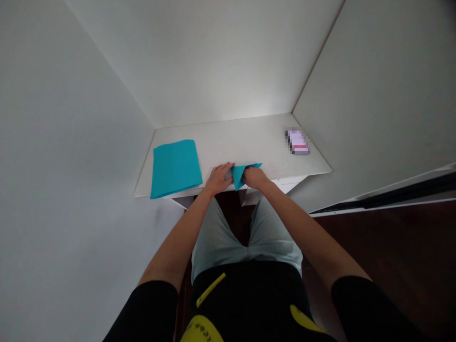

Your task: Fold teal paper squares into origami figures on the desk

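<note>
A small folded piece of blue paper lies at the front edge of the white tabletop, one pointed corner hanging toward me. My right hand has its curled fingers tucked into the fold and grips the paper. On the other side, my left hand rests on the tabletop with fingers stretched out, fingertips and thumb touching the paper's left edge. Farther left is a stack of blue paper sheets, its front edge reaching the table edge.
The narrow white table sits against walls at the back and both sides. A phone, blurred by pixels, lies at its right end. Below the front edge, my legs are close to the table. Dark floor shows at right.
</note>
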`<state>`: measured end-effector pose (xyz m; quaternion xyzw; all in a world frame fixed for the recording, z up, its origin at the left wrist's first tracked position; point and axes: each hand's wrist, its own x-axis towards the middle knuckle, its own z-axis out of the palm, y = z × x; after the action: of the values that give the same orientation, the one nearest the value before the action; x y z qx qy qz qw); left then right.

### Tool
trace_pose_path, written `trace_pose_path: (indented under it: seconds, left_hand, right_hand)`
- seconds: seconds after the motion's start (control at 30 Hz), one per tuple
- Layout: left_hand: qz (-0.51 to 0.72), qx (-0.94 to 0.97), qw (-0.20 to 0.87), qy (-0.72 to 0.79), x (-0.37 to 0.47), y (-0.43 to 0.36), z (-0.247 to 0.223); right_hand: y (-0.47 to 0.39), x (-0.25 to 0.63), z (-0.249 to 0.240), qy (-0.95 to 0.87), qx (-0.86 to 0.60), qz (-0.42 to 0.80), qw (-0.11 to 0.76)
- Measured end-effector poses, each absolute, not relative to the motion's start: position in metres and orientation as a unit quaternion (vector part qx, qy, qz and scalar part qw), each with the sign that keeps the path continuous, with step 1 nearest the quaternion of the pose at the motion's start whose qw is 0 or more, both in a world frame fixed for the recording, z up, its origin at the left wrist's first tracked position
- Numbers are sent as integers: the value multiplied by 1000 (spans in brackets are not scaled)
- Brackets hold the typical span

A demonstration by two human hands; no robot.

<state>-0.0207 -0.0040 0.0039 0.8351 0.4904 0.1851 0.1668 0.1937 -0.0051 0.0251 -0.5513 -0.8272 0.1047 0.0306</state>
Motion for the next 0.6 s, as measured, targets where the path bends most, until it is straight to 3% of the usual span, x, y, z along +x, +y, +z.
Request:
trace_pose_path:
  seconds: [0.1, 0.23, 0.4, 0.6]
  left_hand:
    - [196, 832, 173, 489, -21, -3, 4]
    - [205, 831, 174, 488, -20, -2, 4]
    - [205, 823, 166, 504, -17, -3, 4]
    - [236, 815, 173, 500, -16, -1, 2]
  right_hand:
    - [-3, 189, 27, -838, -530, 125, 22]
    - [-5, 196, 24, -880, -448, 129, 91]
    - [-24, 219, 15, -860, -492, 71, 116]
    - [-35, 219, 9, -860, -480, 104, 138]
